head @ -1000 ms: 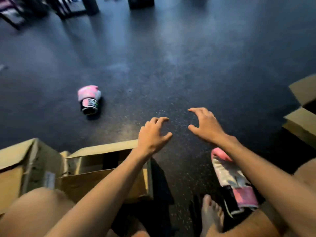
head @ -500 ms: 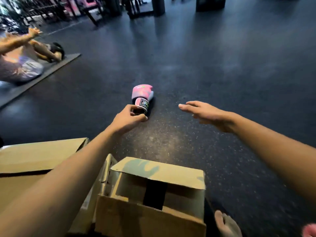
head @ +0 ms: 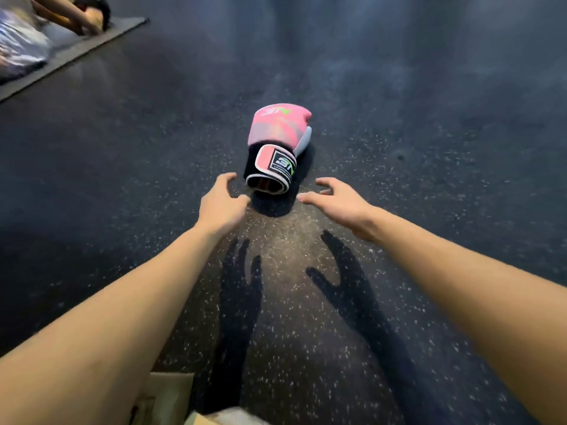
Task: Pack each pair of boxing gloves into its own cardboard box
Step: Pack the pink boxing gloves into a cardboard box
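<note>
A pink boxing glove (head: 277, 139) with a black cuff and a pink-and-white wrist strap lies on the dark speckled floor, its cuff opening facing me. My left hand (head: 221, 204) hovers just left of the cuff, fingers loosely curved, holding nothing. My right hand (head: 333, 201) hovers just right of the cuff, fingers spread and empty. Neither hand touches the glove. A corner of a cardboard box (head: 171, 397) shows at the bottom edge under my left forearm.
At the top left another person (head: 64, 13) lies on a grey mat (head: 76, 47). The dark rubber floor (head: 429, 148) stretches all around the glove.
I have come closer to the glove, so it sits larger and central. Both hands have reached forward to either side of its cuff. The boxes have dropped almost out of view.
</note>
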